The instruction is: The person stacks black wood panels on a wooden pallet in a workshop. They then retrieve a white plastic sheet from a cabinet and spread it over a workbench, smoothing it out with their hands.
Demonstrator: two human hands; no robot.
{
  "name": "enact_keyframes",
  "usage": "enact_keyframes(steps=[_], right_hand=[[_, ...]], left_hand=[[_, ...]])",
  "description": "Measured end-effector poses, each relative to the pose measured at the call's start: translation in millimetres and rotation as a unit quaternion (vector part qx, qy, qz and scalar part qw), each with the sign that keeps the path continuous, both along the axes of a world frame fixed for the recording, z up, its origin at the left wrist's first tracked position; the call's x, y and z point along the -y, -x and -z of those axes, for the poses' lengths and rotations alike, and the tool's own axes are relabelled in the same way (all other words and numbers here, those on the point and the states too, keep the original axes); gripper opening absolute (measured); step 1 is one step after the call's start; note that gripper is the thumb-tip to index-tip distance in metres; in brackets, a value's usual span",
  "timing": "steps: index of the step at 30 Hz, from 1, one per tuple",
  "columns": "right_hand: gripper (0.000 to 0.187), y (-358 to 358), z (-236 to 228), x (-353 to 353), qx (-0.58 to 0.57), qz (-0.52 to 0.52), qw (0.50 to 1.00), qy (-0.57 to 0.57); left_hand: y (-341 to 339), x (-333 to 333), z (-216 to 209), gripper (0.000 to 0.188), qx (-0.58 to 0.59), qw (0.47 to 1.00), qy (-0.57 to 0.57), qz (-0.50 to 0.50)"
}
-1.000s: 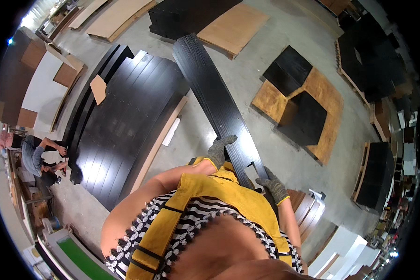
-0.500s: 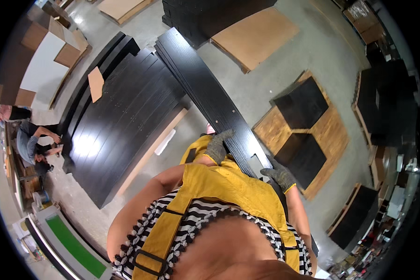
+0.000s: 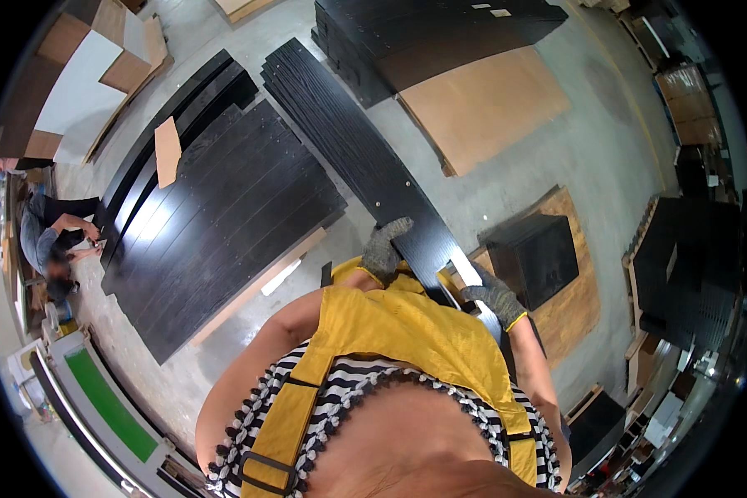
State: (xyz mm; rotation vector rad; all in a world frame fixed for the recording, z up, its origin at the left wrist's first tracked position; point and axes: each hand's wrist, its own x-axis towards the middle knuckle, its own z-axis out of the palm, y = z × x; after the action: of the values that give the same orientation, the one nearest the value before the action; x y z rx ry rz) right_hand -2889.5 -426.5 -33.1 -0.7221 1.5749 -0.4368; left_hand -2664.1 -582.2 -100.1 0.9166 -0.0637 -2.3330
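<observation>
A bundle of long black wood-grain boards (image 3: pixel 353 149) slants from the upper middle down to my waist. Small holes show in its top board, and a cut-out opens at its near end. My left hand (image 3: pixel 383 249), in a grey knit glove with a yellow cuff, is closed round the bundle's left edge. In a matching glove, my right hand (image 3: pixel 496 299) grips the right edge beside the cut-out. The undersides of the boards and some fingertips are hidden. Left of the bundle lies a wide stack of black boards (image 3: pixel 224 207), apart from it.
A cardboard piece (image 3: pixel 168 152) rests on the left stack, where another person (image 3: pixel 54 241) bends over the far end. Black stacks stand ahead (image 3: pixel 440 37) and at right (image 3: pixel 689 266). Right of me, a black stack (image 3: pixel 531 259) sits on a wooden board (image 3: pixel 585 311). Brown sheet (image 3: pixel 485 108) lies ahead.
The boards ahead and the brown sheet appear nearer and lower in view. My hands keep their hold on the bundle, whose near end has tilted, showing a pale edge beside my right hand.
</observation>
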Motion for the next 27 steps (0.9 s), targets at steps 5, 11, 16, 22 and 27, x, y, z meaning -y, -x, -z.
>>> enact_keyframes(steps=[5,11,16,22,27], right_hand=[[0.085,83.8,34.8,106.6,-0.085,-0.094,0.99,0.055],[0.076,114.8,7.4,243.6,-0.05,-0.15,0.986,0.043],[0.072,117.4,2.9,339.2,-0.029,-0.164,0.985,0.036],[0.074,86.8,7.2,454.9,-0.119,-0.245,0.957,0.104],[0.074,21.6,-20.7,565.8,-0.084,-0.23,0.969,0.036]], left_hand=[[55.4,83.4,47.2,0.036,-0.081,0.997,-0.003,-0.019],[81.4,184.9,-10.7,0.029,0.008,0.989,-0.078,-0.128],[78.6,258.2,-12.2,0.027,0.004,0.981,-0.07,-0.18],[39.4,353.6,3.3,0.027,0.005,0.977,-0.034,-0.212],[-19.9,448.4,52.4,0.03,-0.051,0.973,0.006,-0.226]])
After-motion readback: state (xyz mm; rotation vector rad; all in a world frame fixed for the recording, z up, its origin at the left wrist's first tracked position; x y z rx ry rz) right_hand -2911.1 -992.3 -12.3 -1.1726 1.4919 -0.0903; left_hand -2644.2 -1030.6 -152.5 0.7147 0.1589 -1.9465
